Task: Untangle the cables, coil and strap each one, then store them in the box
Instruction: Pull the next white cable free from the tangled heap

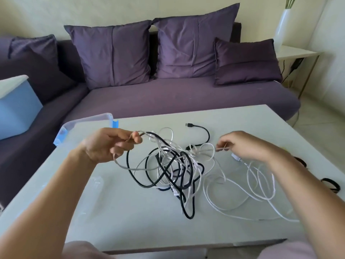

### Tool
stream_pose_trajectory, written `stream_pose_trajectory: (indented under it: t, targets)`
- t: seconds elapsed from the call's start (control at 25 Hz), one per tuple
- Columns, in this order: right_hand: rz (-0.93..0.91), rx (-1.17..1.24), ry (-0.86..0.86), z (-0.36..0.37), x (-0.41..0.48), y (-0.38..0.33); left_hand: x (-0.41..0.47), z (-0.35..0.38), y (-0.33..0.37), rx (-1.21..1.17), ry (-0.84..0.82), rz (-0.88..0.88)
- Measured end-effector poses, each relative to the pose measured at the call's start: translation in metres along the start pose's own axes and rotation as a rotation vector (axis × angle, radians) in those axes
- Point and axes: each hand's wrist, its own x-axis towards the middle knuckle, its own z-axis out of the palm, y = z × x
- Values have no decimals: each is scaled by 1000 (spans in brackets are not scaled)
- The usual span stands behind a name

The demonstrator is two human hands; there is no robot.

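**Item:** cable tangle [173, 165]. Black, white and grey leads are knotted together in the middle of the tabletop [130, 221].

**Handling:** we judge it light, limp and smooth-jacketed. Strands should slide over one another but snag at plugs, so a hard pull would likely tighten the knots.

**Where to hold:** we favour a free plug end, such as the black plug [188, 125] just beyond the tangle, fed back through the loops.

**Left hand** [108, 144]: raised at the tangle's far-left edge, fingers [137, 140] curled round a grey loop [121, 165], a black strand seemingly with it.

**Right hand** [246, 144]: just right of the tangle, thumb and forefinger pinching a pale strand [221, 148].

**Loose white cable** [261, 184]: sprawled right of the tangle, beneath the right forearm.

**Box** [89, 120]: clear with blue clips, left of and beyond the tangle.

**Black straps** [330, 185]: well right of the tangle, at the tabletop's edge.
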Motion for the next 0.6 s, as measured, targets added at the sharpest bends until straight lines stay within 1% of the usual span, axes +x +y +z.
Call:
stream_pose_trajectory:
  t: [0.04, 0.12, 0.2, 0.24, 0.32, 0.4, 0.44, 0.52, 0.56, 0.6]
  targets:
    - [-12, 31, -61, 4, -2, -4, -1, 5, 2, 51, 38, -60]
    - [3, 198, -165, 11, -5, -14, -6, 15, -3, 219, 230, -157]
    - [37, 307, -206, 17, -6, -24, -5, 27, -14, 411, 341, -191]
    - [36, 336, -221, 19, -6, -28, -1, 31, -21, 438, 376, -187]
    - [-10, 414, -281, 23, -6, -34, 6, 36, -33, 394, 435, -197]
    - [-47, 469, -329, 25, -5, -36, 11, 36, -39, 375, 438, -271]
    - [-62, 453, -314, 25, -5, -37, 12, 37, -39, 398, 443, -305]
    - [-85, 336, -233, 26, -7, -42, 11, 40, -37, 537, 511, -337]
    - [-89, 292, -194, 26, -9, -45, 10, 42, -36, 598, 537, -309]
    - [-96, 273, -149, 24, -9, -47, 9, 45, -34, 607, 544, -226]
